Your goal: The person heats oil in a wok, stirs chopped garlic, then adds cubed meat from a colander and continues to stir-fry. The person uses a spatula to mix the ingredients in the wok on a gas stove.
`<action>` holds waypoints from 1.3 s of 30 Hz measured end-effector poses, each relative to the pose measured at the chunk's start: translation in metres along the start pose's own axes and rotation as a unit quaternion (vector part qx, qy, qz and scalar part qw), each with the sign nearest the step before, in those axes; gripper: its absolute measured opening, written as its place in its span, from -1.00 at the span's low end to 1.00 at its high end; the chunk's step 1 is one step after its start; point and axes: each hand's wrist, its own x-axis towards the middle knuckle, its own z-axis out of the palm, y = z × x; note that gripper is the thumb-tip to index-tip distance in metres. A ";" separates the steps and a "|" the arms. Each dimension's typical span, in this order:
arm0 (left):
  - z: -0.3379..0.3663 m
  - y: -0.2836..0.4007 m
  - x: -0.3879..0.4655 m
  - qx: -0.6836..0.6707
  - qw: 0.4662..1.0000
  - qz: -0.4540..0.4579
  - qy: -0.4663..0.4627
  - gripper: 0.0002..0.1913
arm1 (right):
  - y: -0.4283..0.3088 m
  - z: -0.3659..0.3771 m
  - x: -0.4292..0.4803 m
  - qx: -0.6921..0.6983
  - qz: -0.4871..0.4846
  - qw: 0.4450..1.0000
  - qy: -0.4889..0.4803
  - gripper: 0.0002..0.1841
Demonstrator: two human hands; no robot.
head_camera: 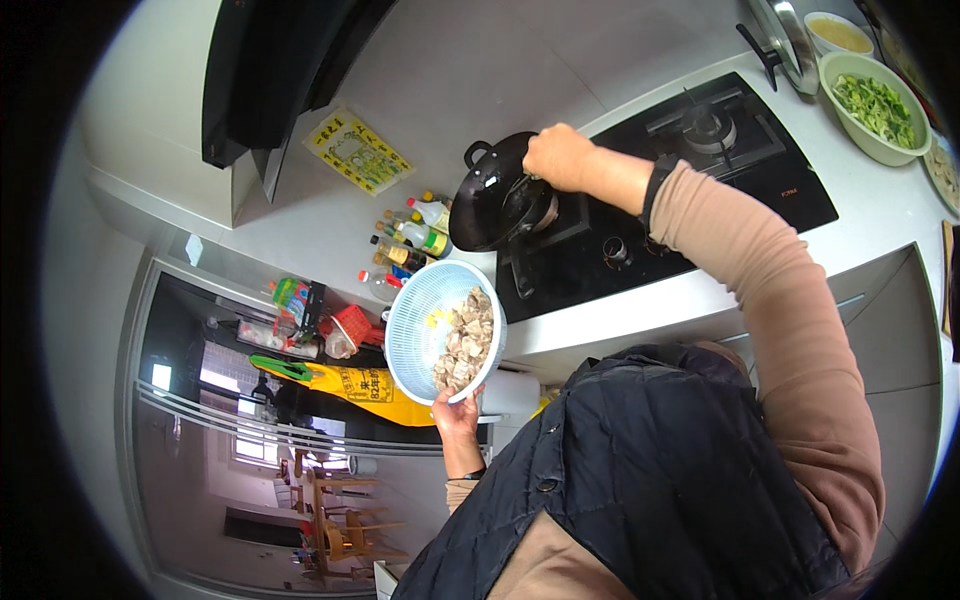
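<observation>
My left hand (456,414) grips the rim of a light-blue plastic colander (409,341). The colander is tilted beside the hob, with chunks of pale brown meat (466,341) along one side and a few yellow slices (436,319) near them. Over the edge of a black wok (480,206), my right hand (556,157) is closed around a cooking utensil, mostly hidden, whose dark end reaches into the wok. The wok stands tilted over the nearer burner of the black gas hob (652,262); its long handle points towards me.
Seasoning bottles (409,251) stand close beside the wok and colander. A glass lid (791,52), a bowl of yellowish liquid (840,36) and a green bowl of chopped greens (829,82) are beyond the far burner. A yellow bag (360,386) hangs near the colander. The range hood (259,75) projects overhead.
</observation>
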 end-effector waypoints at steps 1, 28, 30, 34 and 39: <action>-0.001 -0.002 -0.002 0.012 0.999 0.015 -0.037 -0.31 | -0.003 0.014 0.002 -0.010 0.013 1.000 0.020 -0.87; 0.018 -0.016 -0.027 -0.054 0.990 0.006 0.131 -0.55 | 0.019 0.012 0.063 -0.040 -0.046 0.996 -0.072 -0.45; 0.021 -0.016 -0.027 -0.070 0.990 0.006 0.121 -0.58 | 0.014 0.033 0.067 -0.035 -0.008 0.995 -0.095 -0.33; 0.021 -0.014 -0.029 -0.027 0.990 -0.006 0.141 -0.67 | 0.012 0.054 0.065 0.144 0.133 0.976 -0.094 -0.54; 0.017 -0.016 -0.025 -0.044 0.991 -0.005 0.129 -0.65 | 0.048 0.037 0.061 0.304 0.253 0.907 -0.142 -0.67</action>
